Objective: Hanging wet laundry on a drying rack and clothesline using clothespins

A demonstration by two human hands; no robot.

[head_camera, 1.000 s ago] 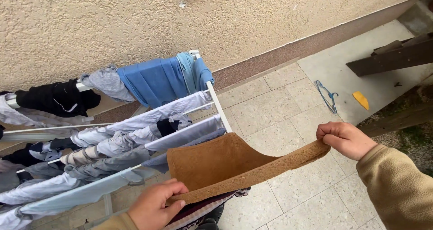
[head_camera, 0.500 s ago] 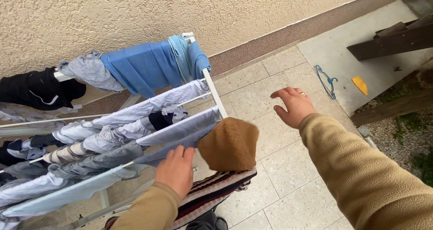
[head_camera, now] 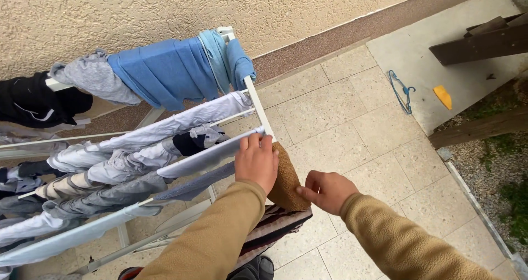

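At frame centre, a soft brown towel (head_camera: pixel 286 181) drapes over the white drying rack's (head_camera: pixel 258 107) end rail. The left hand (head_camera: pixel 257 162) presses it flat; the right hand (head_camera: pixel 328 191) pinches its lower edge. Speckled floor tiles (head_camera: pixel 352 120) lie open rightward.

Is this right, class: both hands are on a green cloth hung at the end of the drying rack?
Not quite. The head view shows the left hand and right hand on a brown cloth, not a green one, at the end of the drying rack.
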